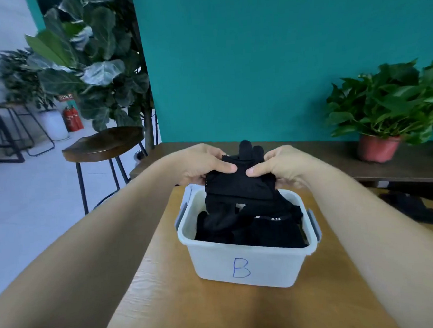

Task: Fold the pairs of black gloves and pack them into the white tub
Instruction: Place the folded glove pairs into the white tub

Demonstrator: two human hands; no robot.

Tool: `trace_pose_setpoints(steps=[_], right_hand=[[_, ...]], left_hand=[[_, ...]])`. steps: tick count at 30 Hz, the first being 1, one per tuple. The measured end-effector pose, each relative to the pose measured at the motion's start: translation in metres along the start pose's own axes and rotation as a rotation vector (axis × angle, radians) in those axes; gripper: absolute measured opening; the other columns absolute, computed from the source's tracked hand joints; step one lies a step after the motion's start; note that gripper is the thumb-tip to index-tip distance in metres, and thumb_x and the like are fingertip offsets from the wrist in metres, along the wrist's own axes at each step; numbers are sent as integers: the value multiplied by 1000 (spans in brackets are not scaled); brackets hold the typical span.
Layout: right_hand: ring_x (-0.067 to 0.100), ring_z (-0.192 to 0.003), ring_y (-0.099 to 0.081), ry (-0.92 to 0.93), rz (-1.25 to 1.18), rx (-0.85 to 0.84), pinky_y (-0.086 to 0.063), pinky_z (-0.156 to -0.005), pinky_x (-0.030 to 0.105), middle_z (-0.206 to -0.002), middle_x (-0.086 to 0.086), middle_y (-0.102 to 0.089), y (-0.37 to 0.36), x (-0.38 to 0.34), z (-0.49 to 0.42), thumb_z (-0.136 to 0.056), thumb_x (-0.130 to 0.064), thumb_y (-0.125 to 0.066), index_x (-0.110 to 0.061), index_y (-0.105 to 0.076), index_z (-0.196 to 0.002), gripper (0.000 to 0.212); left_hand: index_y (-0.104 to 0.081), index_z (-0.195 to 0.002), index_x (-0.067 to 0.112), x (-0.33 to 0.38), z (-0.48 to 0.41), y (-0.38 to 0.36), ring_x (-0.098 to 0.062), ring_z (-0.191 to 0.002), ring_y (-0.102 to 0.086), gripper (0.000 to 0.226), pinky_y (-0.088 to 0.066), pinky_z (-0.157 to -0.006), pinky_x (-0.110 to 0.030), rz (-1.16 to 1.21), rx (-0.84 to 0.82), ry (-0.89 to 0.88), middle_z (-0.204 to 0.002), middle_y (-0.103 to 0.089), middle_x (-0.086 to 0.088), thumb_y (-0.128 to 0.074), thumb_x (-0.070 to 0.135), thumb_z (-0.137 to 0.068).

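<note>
Both the left hand [202, 164] and right hand [281, 165] pinch a folded black fabric glove pair [239, 180] just above the white plastic tub [247, 263], seemingly mid-packing; next likely calls for pressing it among the gloves inside.

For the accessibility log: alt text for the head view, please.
The left hand and right hand grip black gloves just above a white tub marked B, which holds more gloves, on a wooden table. Loose black gloves lie to the tub's right.
</note>
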State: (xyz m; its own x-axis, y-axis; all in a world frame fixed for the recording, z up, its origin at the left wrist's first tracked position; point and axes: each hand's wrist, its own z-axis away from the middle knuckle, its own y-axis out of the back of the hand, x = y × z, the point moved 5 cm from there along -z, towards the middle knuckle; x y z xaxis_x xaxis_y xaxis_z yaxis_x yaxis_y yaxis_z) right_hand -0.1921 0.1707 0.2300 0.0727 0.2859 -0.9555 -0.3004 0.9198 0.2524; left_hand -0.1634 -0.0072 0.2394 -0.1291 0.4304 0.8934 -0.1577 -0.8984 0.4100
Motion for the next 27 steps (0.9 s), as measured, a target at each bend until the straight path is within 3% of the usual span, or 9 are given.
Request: trace_pose_setpoints(steps=[4, 9, 14, 17, 21, 23, 27], right_hand=[[31, -90, -71, -87, -5, -15, -59, -79, 50, -102, 20, -71, -33, 29, -36, -70, 1, -84, 1, -62, -102, 39], [27, -90, -72, -156, 37, -61, -59, -85, 43, -100, 14, -73, -63, 63, -52, -78, -7, -81, 0, -65, -108, 35], [18, -81, -69, -122, 108, -113, -58, -70, 30, -88, 5, -72, -78, 78, -52, -80, -12, -79, -7, -66, -93, 19], [20, -80, -68, -117, 203, -118, -56, -71, 33, -88, 7, -70, -83, 87, -50, -77, -17, -83, -7, -62, -88, 26], [18, -63, -49, -84, 342, -152, -43, -59, 27, -68, 2, -48, -85, 93, -47, -73, -25, -85, -17, -42, -72, 44], [19, -62, -44, -69, 390, -175, -39, -61, 27, -68, 3, -42, -85, 93, -45, -73, -26, -85, -18, -36, -69, 50], [19, -69, -56, -81, 459, -241, -49, -76, 33, -76, 7, -49, -81, 92, -41, -80, -24, -80, -14, -46, -76, 36]], left_hand=[[-69, -117, 13, -46, -27, 19, -22, -112, -67, 29, -48, -106, -46, -34, -33, 89, -113, -74, -3, -74, 18, -89], [-74, -110, 22, -91, -37, 31, -21, -113, -65, 29, -45, -108, -45, -125, -26, 144, -110, -75, 2, -78, 29, -82], [-77, -96, 36, -113, -37, 35, -16, -114, -61, 29, -39, -111, -43, -227, -31, 173, -104, -74, 11, -83, 44, -68], [-77, -102, 37, -116, -31, 30, -16, -111, -65, 38, -42, -109, -47, -286, -93, 169, -103, -75, 13, -80, 46, -65], [-77, -101, 32, -107, -25, 24, -13, -101, -68, 17, -47, -105, -43, -490, -91, 144, -97, -75, 13, -76, 34, -84], [-75, -102, 32, -104, -24, 23, -14, -104, -63, 18, -34, -112, -50, -691, -47, 151, -102, -73, 12, -72, 41, -87], [-71, -111, 37, -104, -20, 20, -12, -114, -54, 27, -2, -117, -55, -892, -29, 133, -112, -69, 17, -67, 51, -88]])
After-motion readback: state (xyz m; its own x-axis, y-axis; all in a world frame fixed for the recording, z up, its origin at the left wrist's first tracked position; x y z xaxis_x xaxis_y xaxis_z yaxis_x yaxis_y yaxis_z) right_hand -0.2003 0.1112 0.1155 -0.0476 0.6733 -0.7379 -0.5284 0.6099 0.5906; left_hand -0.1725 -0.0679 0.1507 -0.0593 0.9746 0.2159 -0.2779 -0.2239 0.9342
